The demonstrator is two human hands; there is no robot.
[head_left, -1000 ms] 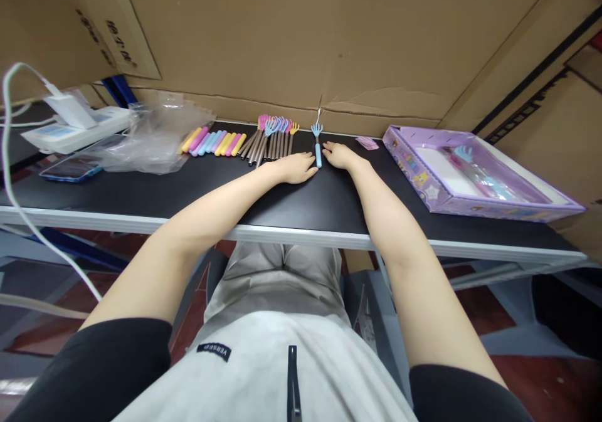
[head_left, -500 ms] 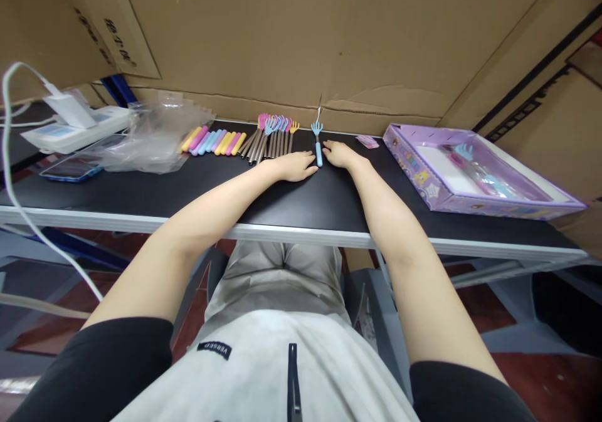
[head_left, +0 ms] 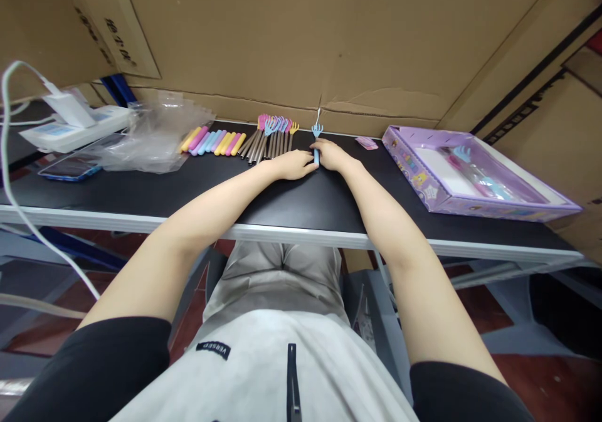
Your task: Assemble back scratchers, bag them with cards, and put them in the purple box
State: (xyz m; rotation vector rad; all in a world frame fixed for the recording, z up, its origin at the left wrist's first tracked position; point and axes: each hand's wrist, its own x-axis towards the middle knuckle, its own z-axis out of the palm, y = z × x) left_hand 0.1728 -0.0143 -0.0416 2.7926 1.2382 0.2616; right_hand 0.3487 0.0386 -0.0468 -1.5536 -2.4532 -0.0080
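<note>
Right hand [head_left: 330,155] has shifted onto the blue claw-headed scratcher [head_left: 316,130], left of the purple box [head_left: 418,180]; left hand [head_left: 297,164] at its handle [head_left: 316,157]; cannot tell whether either grasps; nearer than the box, black tabletop [head_left: 310,202] ends in silver edging [head_left: 305,234].

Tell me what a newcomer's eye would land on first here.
Probably the purple box at the right end of the table, holding a plastic pack. Next, left of centre, the row of pastel handles beside claw-tipped sticks. Between the left hand and right hand lies a blue scratcher, partly covered.
</note>
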